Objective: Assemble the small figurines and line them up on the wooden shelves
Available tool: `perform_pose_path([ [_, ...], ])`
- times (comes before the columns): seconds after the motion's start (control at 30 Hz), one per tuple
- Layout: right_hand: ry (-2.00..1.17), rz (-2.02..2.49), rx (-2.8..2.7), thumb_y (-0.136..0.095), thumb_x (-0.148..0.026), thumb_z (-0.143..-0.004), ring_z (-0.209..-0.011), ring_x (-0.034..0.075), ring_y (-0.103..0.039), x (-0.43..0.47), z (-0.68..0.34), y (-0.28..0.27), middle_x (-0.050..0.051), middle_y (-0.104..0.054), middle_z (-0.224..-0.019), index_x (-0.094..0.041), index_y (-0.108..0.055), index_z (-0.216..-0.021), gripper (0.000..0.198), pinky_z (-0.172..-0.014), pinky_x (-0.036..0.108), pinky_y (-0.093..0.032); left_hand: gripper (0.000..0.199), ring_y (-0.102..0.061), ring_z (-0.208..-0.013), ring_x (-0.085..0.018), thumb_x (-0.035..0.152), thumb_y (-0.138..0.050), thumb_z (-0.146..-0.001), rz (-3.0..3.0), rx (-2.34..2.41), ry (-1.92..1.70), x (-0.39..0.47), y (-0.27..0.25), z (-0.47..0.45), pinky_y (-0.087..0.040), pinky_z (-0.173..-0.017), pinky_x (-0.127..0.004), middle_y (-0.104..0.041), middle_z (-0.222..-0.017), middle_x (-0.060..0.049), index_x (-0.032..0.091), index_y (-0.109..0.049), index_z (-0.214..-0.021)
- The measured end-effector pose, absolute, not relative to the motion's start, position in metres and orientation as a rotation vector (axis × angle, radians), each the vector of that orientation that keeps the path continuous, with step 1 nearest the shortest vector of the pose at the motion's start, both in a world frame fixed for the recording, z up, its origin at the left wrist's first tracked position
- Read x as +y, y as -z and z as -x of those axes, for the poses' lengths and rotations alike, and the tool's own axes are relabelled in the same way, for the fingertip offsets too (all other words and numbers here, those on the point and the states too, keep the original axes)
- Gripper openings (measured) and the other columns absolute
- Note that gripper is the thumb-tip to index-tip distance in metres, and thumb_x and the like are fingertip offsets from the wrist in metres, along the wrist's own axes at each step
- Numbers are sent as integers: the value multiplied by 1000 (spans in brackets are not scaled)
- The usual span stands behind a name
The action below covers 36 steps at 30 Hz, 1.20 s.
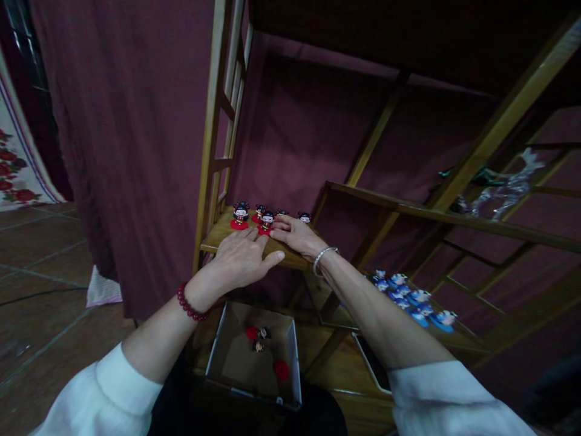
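Several small black-haired figurines on red bases stand on a wooden shelf (213, 241). Of these, a front figurine (267, 220) is between the fingers of my two hands, and a left figurine (240, 213) stands just beyond my left fingertips. My left hand (240, 259) lies palm down, thumb spread, its fingertips at the bases and holding nothing. With fingers stretched out, my right hand (297, 236) reaches to the right side of the front figurine, seemingly touching it. It partly hides a figurine behind and another figurine (304, 217) to the right.
Below my hands an open cardboard box (254, 315) holds a few more red-based figurines. Several blue figurines (420, 297) stand on a lower shelf to the right. Wrapped in clear plastic, an object (503, 194) sits further right. Wooden posts and a slatted side frame (213, 139) bound the shelf.
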State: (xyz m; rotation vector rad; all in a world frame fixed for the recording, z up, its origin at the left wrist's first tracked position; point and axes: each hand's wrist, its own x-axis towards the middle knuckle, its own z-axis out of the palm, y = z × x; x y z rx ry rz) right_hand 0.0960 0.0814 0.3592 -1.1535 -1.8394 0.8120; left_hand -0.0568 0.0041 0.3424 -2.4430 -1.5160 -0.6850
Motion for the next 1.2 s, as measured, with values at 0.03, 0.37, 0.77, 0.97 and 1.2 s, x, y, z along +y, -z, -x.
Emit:
perform_pose_path([
  [0.03,-812,1147,-1843,-65,-12,-64,-96,15,-58,82,-96,-359,4,-65,-95,-16,-57,-98,35,-92,34,-42,65,-44,-118,-26,59,-18,-84,2446,-1516,684,4,-342,57,-32,-98,-41,-50,-127,-12,15,-47,-122],
  [0.37,-809,1173,-1844,-67,-15,-62,-89,14,-59,87,-97,-357,2,-63,-89,-16,-56,-98,38,-85,31,-47,62,-43,-119,-26,59,-21,-84,2450,-1516,689,4,-343,56,-31,-98,-41,-49,-128,-11,17,-49,-120],
  [0.77,-848,1184,-1785,-68,-12,-60,-87,13,-58,85,-94,-358,2,-62,-91,-16,-55,-98,40,-85,30,-46,64,-39,-122,-26,60,-20,-83,2449,-1537,684,4,-344,55,-28,-100,-42,-46,-131,-11,18,-47,-123],
  [0.97,-805,1176,-1832,-68,-15,-60,-82,12,-58,85,-95,-359,0,-62,-84,-15,-56,-94,36,-82,29,-46,62,-40,-121,-26,59,-22,-83,2468,-1541,673,3,-345,55,-28,-99,-42,-47,-130,-11,18,-47,-123],
  [1.2,-814,1177,-1832,-63,-13,-64,-79,12,-58,83,-93,-359,-1,-61,-80,-15,-55,-91,29,-81,28,-47,63,-40,-121,-27,60,-21,-83,2461,-1548,674,3,-344,55,-28,-100,-42,-46,-131,-12,18,-47,-123],
])
